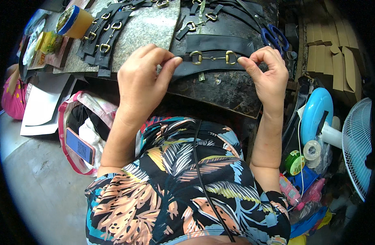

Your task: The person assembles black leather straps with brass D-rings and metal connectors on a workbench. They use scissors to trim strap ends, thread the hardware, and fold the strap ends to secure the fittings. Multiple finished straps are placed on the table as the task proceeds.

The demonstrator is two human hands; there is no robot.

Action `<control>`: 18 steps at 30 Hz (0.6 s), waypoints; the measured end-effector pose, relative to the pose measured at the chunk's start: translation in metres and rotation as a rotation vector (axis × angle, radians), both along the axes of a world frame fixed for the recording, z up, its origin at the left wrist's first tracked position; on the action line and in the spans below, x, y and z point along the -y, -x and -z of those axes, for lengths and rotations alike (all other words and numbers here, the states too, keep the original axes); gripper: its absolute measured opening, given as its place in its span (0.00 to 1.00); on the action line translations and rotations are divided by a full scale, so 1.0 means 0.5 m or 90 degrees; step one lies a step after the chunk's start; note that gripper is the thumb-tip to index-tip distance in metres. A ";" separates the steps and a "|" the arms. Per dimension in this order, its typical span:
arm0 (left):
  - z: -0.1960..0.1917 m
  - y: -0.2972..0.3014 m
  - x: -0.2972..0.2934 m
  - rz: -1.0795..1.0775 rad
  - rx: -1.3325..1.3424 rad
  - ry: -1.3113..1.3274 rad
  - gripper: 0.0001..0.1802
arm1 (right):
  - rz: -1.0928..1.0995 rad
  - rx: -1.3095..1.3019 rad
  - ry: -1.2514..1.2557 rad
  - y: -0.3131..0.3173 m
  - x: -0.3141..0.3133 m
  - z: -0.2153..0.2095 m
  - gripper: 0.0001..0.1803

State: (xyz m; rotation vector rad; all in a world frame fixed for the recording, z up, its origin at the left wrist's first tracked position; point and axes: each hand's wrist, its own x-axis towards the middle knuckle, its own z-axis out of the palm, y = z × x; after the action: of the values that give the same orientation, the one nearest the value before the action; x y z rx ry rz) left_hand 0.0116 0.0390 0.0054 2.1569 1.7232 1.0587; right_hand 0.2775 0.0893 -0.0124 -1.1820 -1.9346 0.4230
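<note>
A brass horsebit buckle (pixel 214 58), two rings joined by a bar, lies across a black leather strap piece (pixel 212 66) at the front of the dark workbench. My left hand (pixel 144 79) pinches a short black strap end beside the left ring, thumb against forefinger. On the other side, my right hand (pixel 269 75) is closed in a pinch at the strap end by the right ring; its fingertips partly hide what they grip. Just behind lies a plain black leather piece (pixel 218 43).
Finished-looking black straps with brass bits (pixel 108 41) lie on a stone slab (pixel 148 28) at the left. Blue-handled scissors (pixel 274 37) rest right of my right hand. A jar (pixel 76 23) stands far left. Cardboard pieces (pixel 332 61) and a fan (pixel 356 143) are at the right.
</note>
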 end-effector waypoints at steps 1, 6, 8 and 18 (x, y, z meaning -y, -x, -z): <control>0.006 -0.001 0.004 -0.007 -0.029 0.021 0.08 | 0.025 0.072 -0.023 0.005 0.002 0.005 0.15; 0.029 -0.020 0.013 -0.004 -0.203 -0.014 0.08 | 0.102 0.255 -0.108 0.021 0.012 0.029 0.13; 0.030 -0.025 0.011 -0.005 -0.226 -0.014 0.08 | 0.107 0.267 -0.117 0.022 0.013 0.030 0.14; 0.030 -0.024 0.002 0.003 -0.256 0.008 0.10 | 0.162 0.272 -0.096 0.023 0.019 0.038 0.14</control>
State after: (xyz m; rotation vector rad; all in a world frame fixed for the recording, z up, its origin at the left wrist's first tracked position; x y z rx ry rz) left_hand 0.0234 0.0380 -0.0098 2.4951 1.8688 0.6380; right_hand 0.2660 0.0799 -0.0314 -1.4824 -2.0858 -0.1203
